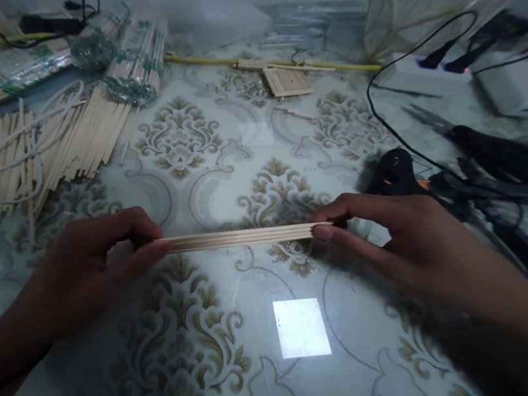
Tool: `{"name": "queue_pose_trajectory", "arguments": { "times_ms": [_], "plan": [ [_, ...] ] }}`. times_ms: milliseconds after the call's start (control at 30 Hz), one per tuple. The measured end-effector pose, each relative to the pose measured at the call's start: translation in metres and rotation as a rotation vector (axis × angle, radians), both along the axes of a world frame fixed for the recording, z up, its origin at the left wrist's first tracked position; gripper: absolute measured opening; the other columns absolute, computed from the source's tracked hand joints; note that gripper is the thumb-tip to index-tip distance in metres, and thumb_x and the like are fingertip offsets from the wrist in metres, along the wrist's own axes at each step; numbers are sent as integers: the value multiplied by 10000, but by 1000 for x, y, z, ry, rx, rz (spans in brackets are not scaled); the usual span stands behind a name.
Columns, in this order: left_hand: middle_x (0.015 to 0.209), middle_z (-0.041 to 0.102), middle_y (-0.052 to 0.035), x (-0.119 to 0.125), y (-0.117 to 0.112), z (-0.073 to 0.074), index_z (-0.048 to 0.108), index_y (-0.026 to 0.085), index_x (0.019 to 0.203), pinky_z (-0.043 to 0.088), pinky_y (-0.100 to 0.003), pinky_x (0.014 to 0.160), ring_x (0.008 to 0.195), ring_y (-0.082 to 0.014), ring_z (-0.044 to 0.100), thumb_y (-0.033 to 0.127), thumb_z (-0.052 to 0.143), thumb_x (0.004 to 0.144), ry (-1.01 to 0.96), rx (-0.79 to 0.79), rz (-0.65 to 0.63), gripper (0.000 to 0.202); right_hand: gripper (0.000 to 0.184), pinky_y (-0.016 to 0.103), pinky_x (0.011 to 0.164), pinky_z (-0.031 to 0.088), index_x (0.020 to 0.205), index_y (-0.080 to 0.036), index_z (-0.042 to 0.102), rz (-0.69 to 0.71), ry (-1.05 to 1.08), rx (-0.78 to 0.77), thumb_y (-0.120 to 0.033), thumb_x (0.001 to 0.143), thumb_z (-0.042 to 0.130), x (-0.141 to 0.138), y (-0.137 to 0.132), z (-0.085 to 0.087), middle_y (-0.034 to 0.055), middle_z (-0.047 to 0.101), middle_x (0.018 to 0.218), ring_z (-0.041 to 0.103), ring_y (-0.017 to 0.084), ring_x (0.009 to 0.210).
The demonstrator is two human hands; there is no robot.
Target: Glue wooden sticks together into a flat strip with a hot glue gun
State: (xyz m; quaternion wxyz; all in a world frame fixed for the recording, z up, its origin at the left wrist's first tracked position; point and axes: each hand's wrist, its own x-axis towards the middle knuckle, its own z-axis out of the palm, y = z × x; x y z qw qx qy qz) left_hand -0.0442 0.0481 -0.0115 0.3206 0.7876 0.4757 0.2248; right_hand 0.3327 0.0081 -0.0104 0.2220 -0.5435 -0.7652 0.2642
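Note:
A small bundle of thin wooden sticks (240, 236) lies level just above the patterned glass tabletop (209, 365), held at both ends. My left hand (90, 264) pinches its left end between thumb and fingers. My right hand (389, 239) pinches the right end the same way. The sticks sit side by side as a flat strip.
A loose pile of wooden sticks (43, 151) with a white cable lies at the back left, beside wrapped stick packs (134, 58). A small square stick panel (287, 81) sits at the back. A black glue gun (397, 175), scissors (479, 146) and cords are on the right.

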Motion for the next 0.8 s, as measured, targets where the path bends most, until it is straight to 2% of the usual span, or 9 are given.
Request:
{"name": "queue_pose_trajectory", "arguments": {
  "times_ms": [200,367,467,633,700,800],
  "plan": [
    [637,661,84,4,-3,6,765,220,779,477,-185,661,682,-113,628,390,749,985,-105,-132,67,267,270,307,672,564,887,-261,779,-3,103,-110,-423,1077,676,-1,1,2,-3,817,811,744,180,705],
    [660,631,70,11,-9,14,730,211,775,436,-204,627,668,-115,558,462,729,969,-98,-255,187,317,289,295,615,528,853,-257,750,-21,184,-97,-430,1076,692,0,-1,4,-7,760,765,700,171,676],
    [674,615,60,10,-10,14,728,210,808,413,-211,588,642,-117,531,495,705,985,-80,-305,231,336,292,286,611,524,859,-258,710,-23,232,-99,-432,1091,678,-1,-1,2,-10,735,770,675,165,675],
    [691,632,62,1,-6,8,730,217,852,413,-214,572,631,-121,542,490,706,1001,-86,-311,193,311,348,264,579,483,828,-254,650,86,198,-183,-362,1151,580,-5,-1,4,-23,649,711,602,142,631],
    [689,634,65,0,-6,7,731,218,857,414,-217,579,627,-120,541,493,720,998,-87,-293,177,310,417,256,554,451,776,-245,607,134,184,-203,-386,1165,555,-7,0,6,-33,587,672,554,131,597],
    [715,634,66,5,-9,9,717,215,839,417,-215,619,676,-123,554,465,705,988,-92,-271,243,291,486,250,532,421,744,-236,563,171,198,-200,-465,1172,544,-8,0,10,-40,544,656,522,120,571]
  ]
}}
